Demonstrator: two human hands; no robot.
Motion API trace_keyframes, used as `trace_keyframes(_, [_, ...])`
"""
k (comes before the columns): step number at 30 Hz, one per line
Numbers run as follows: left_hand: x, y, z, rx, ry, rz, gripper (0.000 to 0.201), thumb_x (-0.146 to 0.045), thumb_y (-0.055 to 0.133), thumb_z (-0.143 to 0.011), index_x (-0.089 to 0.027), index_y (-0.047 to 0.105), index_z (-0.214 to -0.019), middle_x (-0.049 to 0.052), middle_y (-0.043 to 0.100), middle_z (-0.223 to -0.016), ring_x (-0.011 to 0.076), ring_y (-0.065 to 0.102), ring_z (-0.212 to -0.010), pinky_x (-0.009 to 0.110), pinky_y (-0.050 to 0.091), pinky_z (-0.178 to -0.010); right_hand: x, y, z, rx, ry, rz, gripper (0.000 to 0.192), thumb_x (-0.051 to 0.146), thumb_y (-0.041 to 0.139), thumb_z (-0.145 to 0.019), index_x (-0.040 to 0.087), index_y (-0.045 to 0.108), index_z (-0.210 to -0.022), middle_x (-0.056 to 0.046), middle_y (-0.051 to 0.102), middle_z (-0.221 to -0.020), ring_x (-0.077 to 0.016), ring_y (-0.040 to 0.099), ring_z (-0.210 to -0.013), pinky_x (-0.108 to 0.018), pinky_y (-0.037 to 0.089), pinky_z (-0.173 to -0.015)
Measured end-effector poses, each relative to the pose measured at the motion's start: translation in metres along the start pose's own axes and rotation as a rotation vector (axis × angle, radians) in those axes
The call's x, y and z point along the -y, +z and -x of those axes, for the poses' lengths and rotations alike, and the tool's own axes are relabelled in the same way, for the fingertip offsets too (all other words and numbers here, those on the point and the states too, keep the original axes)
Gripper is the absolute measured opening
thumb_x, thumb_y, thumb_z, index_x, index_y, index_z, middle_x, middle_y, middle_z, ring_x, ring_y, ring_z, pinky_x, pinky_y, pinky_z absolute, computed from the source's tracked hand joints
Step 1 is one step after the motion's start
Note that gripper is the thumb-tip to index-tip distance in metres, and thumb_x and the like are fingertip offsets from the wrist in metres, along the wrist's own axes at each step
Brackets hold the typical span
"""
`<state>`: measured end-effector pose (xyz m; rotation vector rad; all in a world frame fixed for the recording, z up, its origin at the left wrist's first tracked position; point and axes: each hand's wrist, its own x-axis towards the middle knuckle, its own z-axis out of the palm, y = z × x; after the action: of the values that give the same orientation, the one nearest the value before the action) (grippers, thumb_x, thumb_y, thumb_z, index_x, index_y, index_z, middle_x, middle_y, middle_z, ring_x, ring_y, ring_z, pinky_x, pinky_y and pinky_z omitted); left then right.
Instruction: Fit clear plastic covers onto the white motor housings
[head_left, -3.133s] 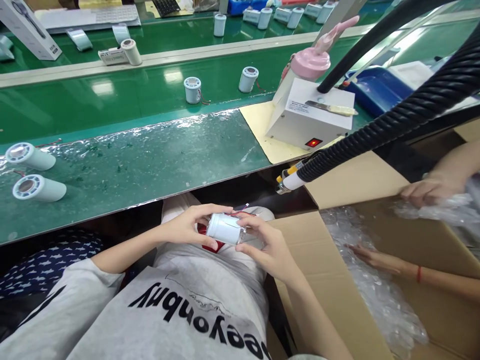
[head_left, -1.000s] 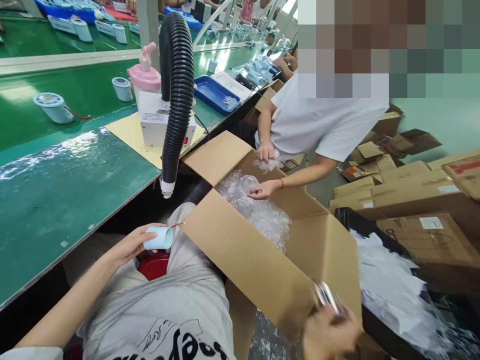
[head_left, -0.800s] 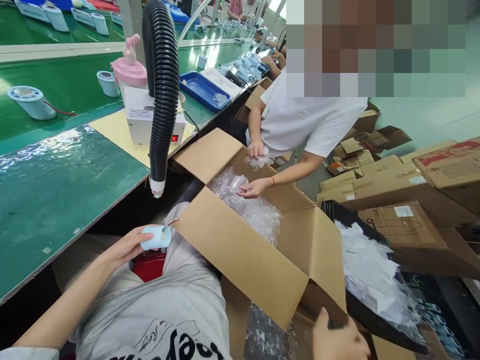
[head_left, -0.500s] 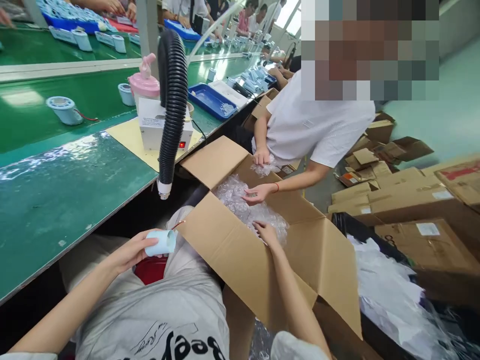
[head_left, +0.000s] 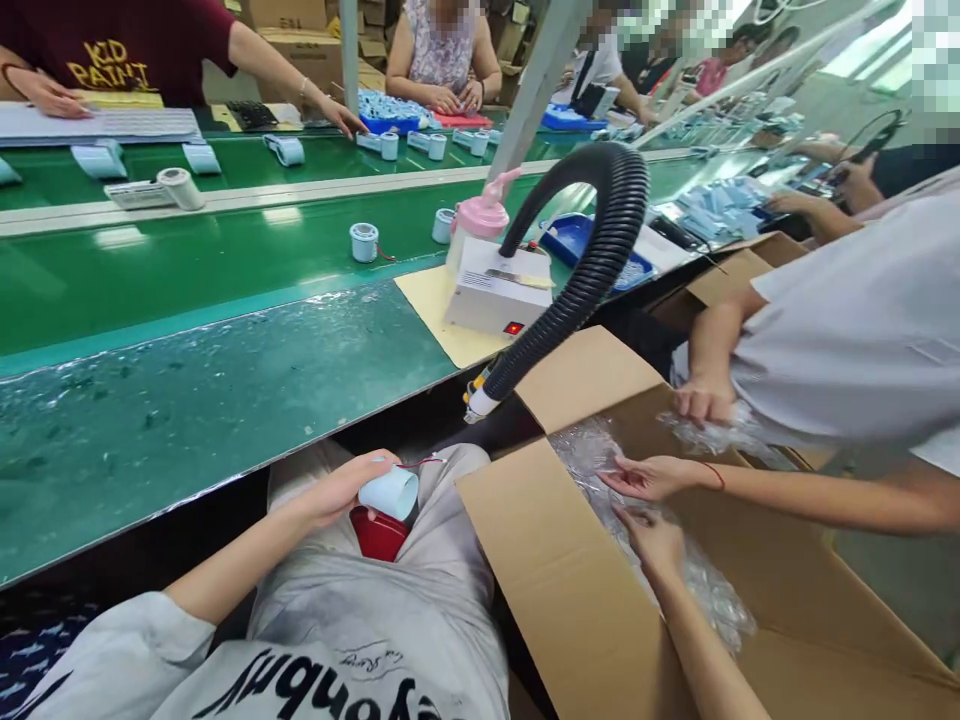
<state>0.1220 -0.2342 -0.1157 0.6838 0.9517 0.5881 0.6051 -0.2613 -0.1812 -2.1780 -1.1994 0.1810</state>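
My left hand (head_left: pixel 352 487) is wrapped round a light-blue plastic cylinder (head_left: pixel 390 493), held over my lap. Its hollow end faces right, and a thin red wire (head_left: pixel 420 461) sticks out near it. My right hand (head_left: pixel 656 545) reaches into an open cardboard box (head_left: pixel 555 570) beside my leg. Its fingers are partly stretched out over crumpled clear plastic bags (head_left: pixel 712 590); I cannot see a bag gripped in them. A co-worker's hand (head_left: pixel 645 478) is just above my fingertips, and their other hand (head_left: pixel 705 397) rests on clear plastic at the box's far side.
A black flexible hose (head_left: pixel 622 220) arches from a white machine (head_left: pixel 499 290) and ends above my knees. A green conveyor (head_left: pixel 247 250) carries another light-blue cylinder (head_left: pixel 364 242). Beside the machine stands a pink-topped bottle (head_left: pixel 480 215). Other people work across the line.
My view has swung left, so the box and co-worker sit further right. My left hand still holds the cylinder. My right hand stays over the bags, now closer to the co-worker's hand.
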Motion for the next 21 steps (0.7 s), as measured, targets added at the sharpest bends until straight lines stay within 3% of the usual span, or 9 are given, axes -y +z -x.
trace_keyframes(3, [0.0,0.001,0.003,-0.023,0.02,0.004,0.055,-0.067,0.071,-0.077,-0.015,0.063,-0.093,-0.001,0.06,-0.066,0.0097,0.05,-0.05,0.019,0.034,-0.037,0.015,-0.025,0.007,-0.011,-0.038,0.109,0.054,0.071,0.064,-0.072,0.022,0.06,-0.05,-0.023,0.065,-0.094,-0.049,0.057,-0.114,-0.065,0.043,-0.094])
trace_keyframes(5, [0.0,0.003,0.003,-0.025,0.016,-0.019,0.052,-0.066,0.066,-0.08,-0.016,0.063,-0.093,-0.002,0.058,-0.063,0.0087,0.046,-0.045,0.018,0.03,-0.035,0.036,-0.04,0.025,0.091,-0.231,0.098,0.055,0.072,0.061,-0.076,0.021,0.067,-0.056,-0.024,0.066,-0.111,-0.0467,0.057,-0.118,-0.064,0.042,-0.101])
trace_keyframes(7, [-0.002,0.006,0.002,-0.016,0.008,-0.063,0.049,-0.063,0.066,-0.08,-0.016,0.062,-0.093,-0.003,0.055,-0.062,0.0083,0.044,-0.044,0.018,0.029,-0.035,0.067,-0.046,0.056,0.263,-0.488,0.021,0.047,0.064,0.059,-0.087,0.023,0.076,-0.071,-0.019,0.067,-0.12,-0.0385,0.064,-0.112,-0.055,0.051,-0.097])
trace_keyframes(10, [-0.005,0.012,-0.002,0.019,0.003,-0.157,0.046,-0.061,0.067,-0.078,-0.017,0.062,-0.092,-0.003,0.053,-0.066,0.0089,0.044,-0.048,0.019,0.03,-0.037,0.128,-0.031,0.108,0.407,-0.809,-0.092,0.029,0.047,0.059,-0.097,0.027,0.078,-0.108,-0.013,0.068,-0.125,-0.0302,0.068,-0.108,-0.042,0.058,-0.089])
trace_keyframes(12, [-0.008,0.016,-0.001,0.052,0.007,-0.236,0.042,-0.057,0.069,-0.078,-0.017,0.063,-0.092,-0.003,0.054,-0.069,0.01,0.045,-0.052,0.02,0.032,-0.04,0.168,-0.009,0.132,0.372,-0.989,-0.068,0.035,0.036,0.061,-0.098,0.029,0.07,-0.131,-0.013,0.068,-0.125,-0.0307,0.066,-0.11,-0.04,0.059,-0.085])
trace_keyframes(14, [-0.014,0.018,0.003,0.072,0.023,-0.312,0.036,-0.049,0.075,-0.076,-0.018,0.066,-0.091,-0.002,0.056,-0.071,0.0118,0.048,-0.059,0.021,0.038,-0.047,0.198,0.014,0.144,0.288,-1.063,0.012,0.043,0.027,0.063,-0.095,0.03,0.066,-0.137,-0.014,0.067,-0.127,-0.0322,0.064,-0.106,-0.042,0.06,-0.081])
trace_keyframes(17, [-0.022,0.016,0.016,0.058,0.191,-0.498,0.024,-0.035,0.079,-0.075,-0.019,0.071,-0.091,0.001,0.064,-0.088,0.0169,0.056,-0.08,0.026,0.048,-0.073,0.224,0.039,0.143,0.348,-1.064,0.042,0.034,0.017,0.068,-0.088,0.028,0.074,-0.119,-0.015,0.065,-0.133,-0.0338,0.062,-0.105,-0.045,0.061,-0.078])
trace_keyframes(19, [-0.025,0.012,0.024,0.025,0.381,-0.683,0.021,-0.034,0.076,-0.081,-0.02,0.072,-0.096,0.005,0.065,-0.102,0.0207,0.058,-0.094,0.031,0.047,-0.088,0.233,0.047,0.139,0.527,-1.013,-0.078,0.016,0.016,0.073,-0.084,0.025,0.076,-0.097,-0.014,0.065,-0.131,-0.0338,0.063,-0.11,-0.045,0.062,-0.079])
trace_keyframes(21, [-0.024,0.006,0.03,-0.03,0.515,-0.812,0.027,-0.04,0.075,-0.084,-0.021,0.071,-0.103,0.007,0.065,-0.106,0.0226,0.06,-0.097,0.034,0.047,-0.089,0.238,0.05,0.136,0.716,-0.904,-0.28,0.005,0.022,0.077,-0.084,0.023,0.072,-0.082,-0.013,0.065,-0.126,-0.0321,0.065,-0.113,-0.044,0.062,-0.083])
